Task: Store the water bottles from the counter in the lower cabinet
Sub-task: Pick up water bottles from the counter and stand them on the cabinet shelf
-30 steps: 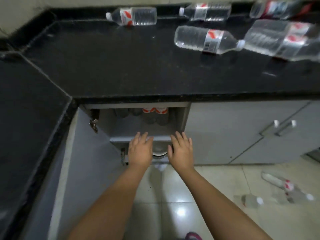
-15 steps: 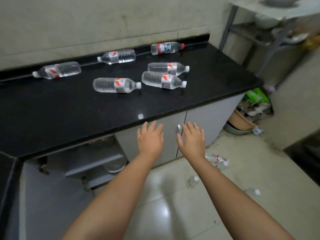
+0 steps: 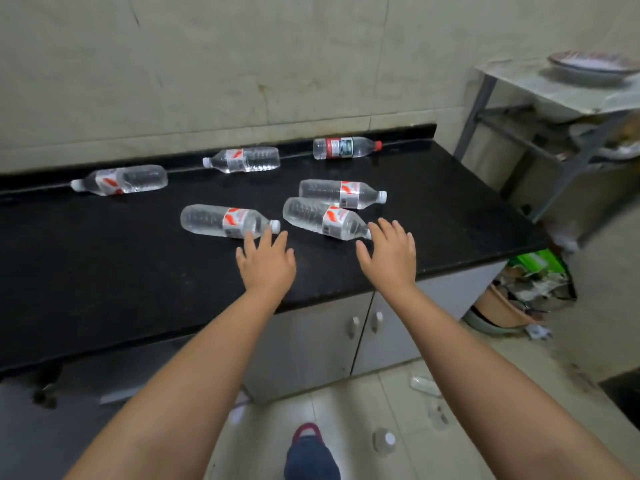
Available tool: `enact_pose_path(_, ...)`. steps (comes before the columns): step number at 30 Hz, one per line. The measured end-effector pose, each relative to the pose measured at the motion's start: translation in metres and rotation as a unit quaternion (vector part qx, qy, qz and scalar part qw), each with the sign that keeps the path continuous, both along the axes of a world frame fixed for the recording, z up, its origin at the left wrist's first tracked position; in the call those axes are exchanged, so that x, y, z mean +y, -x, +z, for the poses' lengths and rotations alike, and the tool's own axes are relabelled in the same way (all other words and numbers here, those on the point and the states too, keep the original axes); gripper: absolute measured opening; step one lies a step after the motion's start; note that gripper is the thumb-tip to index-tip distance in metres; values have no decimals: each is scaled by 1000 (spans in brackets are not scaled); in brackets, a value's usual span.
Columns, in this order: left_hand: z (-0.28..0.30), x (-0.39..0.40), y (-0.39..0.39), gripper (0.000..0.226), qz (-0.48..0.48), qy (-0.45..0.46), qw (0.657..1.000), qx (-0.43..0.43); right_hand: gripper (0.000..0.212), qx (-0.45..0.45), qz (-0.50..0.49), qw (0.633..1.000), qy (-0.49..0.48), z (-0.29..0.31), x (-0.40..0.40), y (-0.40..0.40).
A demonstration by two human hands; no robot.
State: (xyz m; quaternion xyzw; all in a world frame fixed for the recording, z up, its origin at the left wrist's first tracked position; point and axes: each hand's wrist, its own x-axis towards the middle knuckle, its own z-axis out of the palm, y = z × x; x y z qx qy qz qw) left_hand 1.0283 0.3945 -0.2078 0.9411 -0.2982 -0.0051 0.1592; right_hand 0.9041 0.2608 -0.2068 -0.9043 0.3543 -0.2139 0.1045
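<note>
Black stone counter (image 3: 104, 271) running along a pale tiled wall, with six water bottles lying on their sides on it. Three sit along the back edge: one far left (image 3: 121, 180), one in the middle (image 3: 244, 159), and a red-capped bottle (image 3: 344, 147) with a darker label further right. Three more lie closer to the front — a near-left bottle (image 3: 225, 221) with its white cap pointing right, a near-right bottle (image 3: 323, 219) angled down to the right, and one just behind it (image 3: 341, 194), the two nearly touching.

The left hand (image 3: 266, 265) is stretched out over the counter, fingers straight and slightly spread, fingertips just at the cap end of the near-left bottle, holding nothing. The right hand (image 3: 389, 258) is the same deal — fingers apart and relaxed, tips right by the neck end of the near-right bottle; can't tell if it's actually touching.

Below the counter are grey cabinet doors (image 3: 311, 348) with small knobs, shut. On the tile floor there are a couple more bottles (image 3: 424, 384), blurry. Off to the right stands a metal-legged table (image 3: 554, 95) with a plate (image 3: 588, 65) on top, and a cluttered basin (image 3: 502, 306) sits on the floor by the counter's end.
</note>
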Motion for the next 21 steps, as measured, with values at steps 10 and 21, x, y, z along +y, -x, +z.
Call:
enact_pose_path(10,-38,-16,-193,50,-63,-18,997,29,55,151,43,986,-54,-40,-72,-150)
enact_pose_path(21,-48,-29,-290,81,-210,-209,953,57,78,258,98,956,-98,-45,-102,-236)
